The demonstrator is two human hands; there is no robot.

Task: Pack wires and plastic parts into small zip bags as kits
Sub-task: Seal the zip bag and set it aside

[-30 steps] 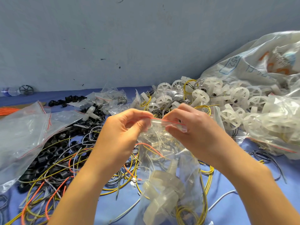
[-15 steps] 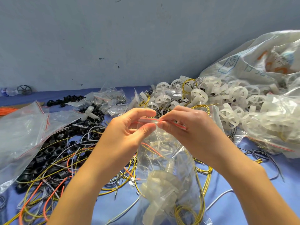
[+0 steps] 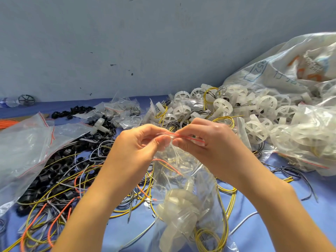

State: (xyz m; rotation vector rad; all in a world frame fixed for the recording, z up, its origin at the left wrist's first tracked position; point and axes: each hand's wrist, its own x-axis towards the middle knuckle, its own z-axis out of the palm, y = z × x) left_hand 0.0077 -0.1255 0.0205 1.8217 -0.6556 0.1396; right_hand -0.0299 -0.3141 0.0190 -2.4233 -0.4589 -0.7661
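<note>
A small clear zip bag (image 3: 183,193) hangs between my hands above the blue table. Inside it are a white plastic wheel part (image 3: 179,206), coiled yellow wire and thin orange wire. My left hand (image 3: 138,148) pinches the left end of the bag's red zip strip (image 3: 187,138) between thumb and fingers. My right hand (image 3: 209,144) pinches the same strip just to the right, its fingers nearly touching those of the left hand. Loose yellow, orange and grey wires (image 3: 60,202) lie on the table below my left arm.
Black plastic rings (image 3: 54,170) spill from a large clear bag (image 3: 23,148) at the left. White wheel parts (image 3: 258,113) are piled at the back right, beside filled clear bags (image 3: 307,139) and a big printed sack (image 3: 283,70). A blue-grey wall stands behind.
My two hands have drawn closer together along the red zip strip; the right hand's pinch has slid leftward toward the left hand. The bag still hangs in the same place.
</note>
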